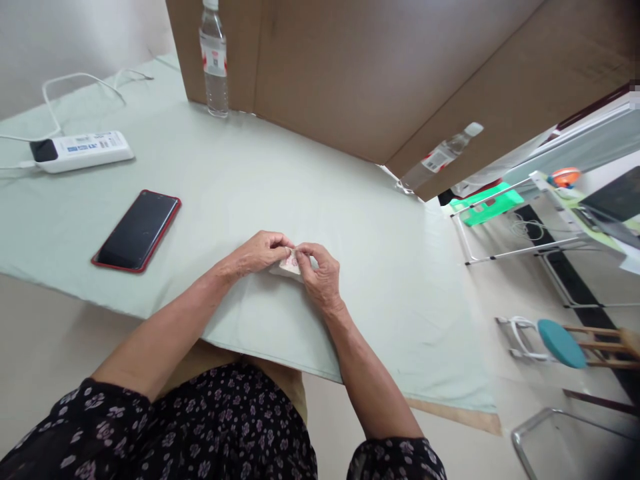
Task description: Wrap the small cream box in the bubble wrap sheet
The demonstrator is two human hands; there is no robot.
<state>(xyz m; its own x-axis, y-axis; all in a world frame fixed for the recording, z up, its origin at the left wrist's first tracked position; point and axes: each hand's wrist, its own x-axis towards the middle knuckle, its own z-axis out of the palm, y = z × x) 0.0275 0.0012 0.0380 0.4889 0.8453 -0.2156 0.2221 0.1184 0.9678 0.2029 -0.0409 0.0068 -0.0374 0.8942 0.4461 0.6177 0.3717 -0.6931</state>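
A small whitish item with faint reddish marks (290, 263), perhaps cloth or a packet, is held near the front edge of the table, between my two hands. My left hand (263, 252) pinches its upper left edge with thumb and index finger. On the other side, the thumb and fingers of my right hand (320, 270) close on its upper right edge. The fingertips of both hands nearly meet at the top. Its lower part hangs close to the tablecloth; whether it touches is unclear.
The table has a pale green cloth (390, 267). A red-edged phone (137, 231) lies left, with a white power strip (93, 150) behind it. Two water bottles (215, 67) (440, 159) stand by a large cardboard sheet (320, 73). A teal stool (561, 343) is at right.
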